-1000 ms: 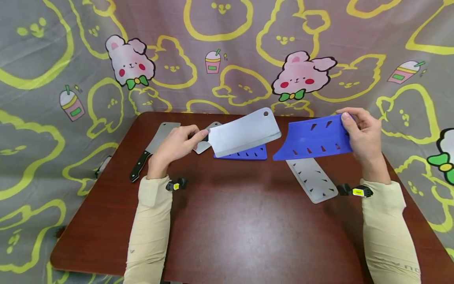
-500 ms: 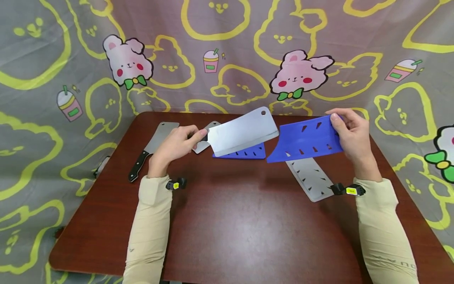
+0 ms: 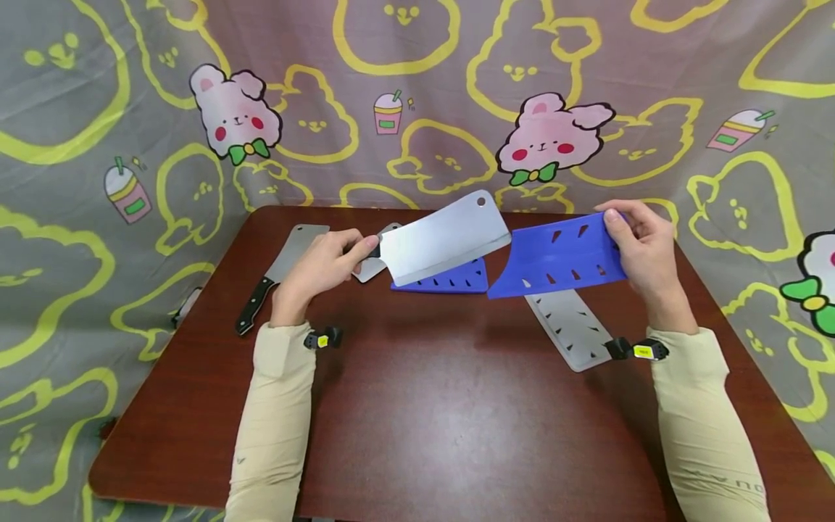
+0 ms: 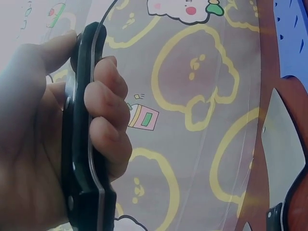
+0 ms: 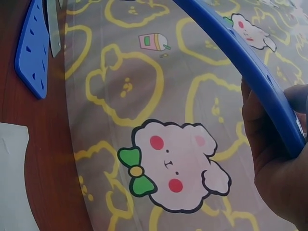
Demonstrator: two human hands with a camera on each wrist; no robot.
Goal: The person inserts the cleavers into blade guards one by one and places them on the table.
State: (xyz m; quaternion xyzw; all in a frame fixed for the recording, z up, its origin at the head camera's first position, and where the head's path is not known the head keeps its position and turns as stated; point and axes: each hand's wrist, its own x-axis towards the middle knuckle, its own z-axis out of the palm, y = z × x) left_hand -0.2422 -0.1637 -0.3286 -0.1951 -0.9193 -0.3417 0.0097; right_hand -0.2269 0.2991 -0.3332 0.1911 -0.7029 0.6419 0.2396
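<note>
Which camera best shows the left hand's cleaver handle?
Left wrist: a long stretch of black handle shows close up. In the head view, the left hand hides all but a bit beside the blade; the right wrist view doesn't show it.

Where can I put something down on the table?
The table is bare at the front, between the left sleeve and right sleeve, nearer than the pale cover. Its front left corner too. The back's crowded: resting knife, half-hidden blade, blue cover, held knife above.
</note>
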